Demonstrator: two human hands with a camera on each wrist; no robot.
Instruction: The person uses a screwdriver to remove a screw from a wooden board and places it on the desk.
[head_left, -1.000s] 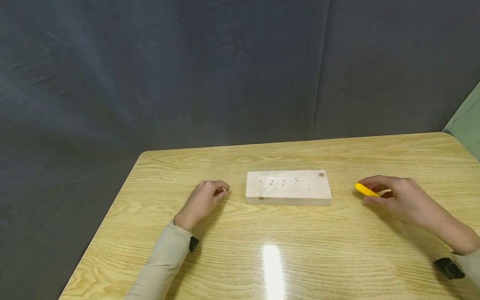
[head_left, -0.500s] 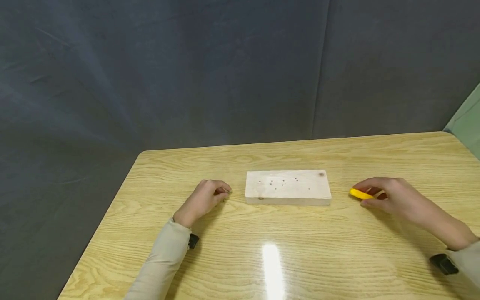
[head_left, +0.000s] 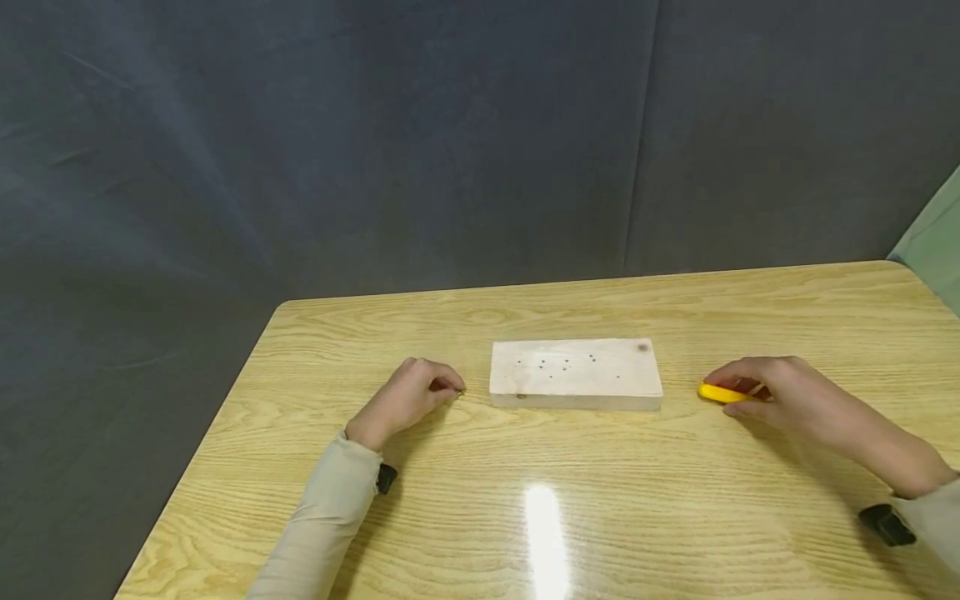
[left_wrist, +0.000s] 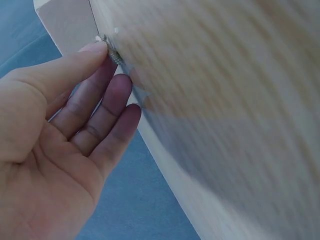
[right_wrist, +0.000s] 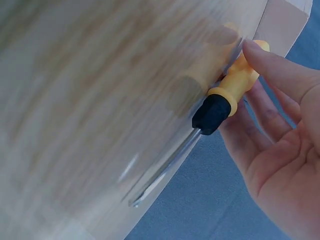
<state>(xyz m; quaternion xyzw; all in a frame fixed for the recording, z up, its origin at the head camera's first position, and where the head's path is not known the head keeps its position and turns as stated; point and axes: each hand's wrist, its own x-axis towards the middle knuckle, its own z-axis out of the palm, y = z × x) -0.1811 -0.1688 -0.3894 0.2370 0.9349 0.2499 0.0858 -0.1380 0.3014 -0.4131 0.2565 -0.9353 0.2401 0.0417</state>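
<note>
In the head view my left hand (head_left: pixel 408 400) is low over the table, left of a pale wooden block (head_left: pixel 573 367) with several dark holes in its top. Its thumb and index fingertip pinch a small threaded screw (left_wrist: pixel 115 56) at the tabletop, partly covered by the fingertips. On the block's other side, my right hand (head_left: pixel 787 396) holds a screwdriver (right_wrist: pixel 212 114) by its yellow handle, thumb on one side and fingers on the other. The screwdriver lies low along the table, its black collar and metal shank pointing away from the hand.
The wood-grain table (head_left: pixel 465 492) carries the block near its middle. A dark cloth curtain (head_left: pixel 450 150) hangs behind the far edge. A pale green surface (head_left: pixel 933 237) shows at the far right.
My right hand has moved slightly left and down with the screwdriver, whose handle has turned flatter. The left fingertips have shifted a little around the screw. The block has not moved.
</note>
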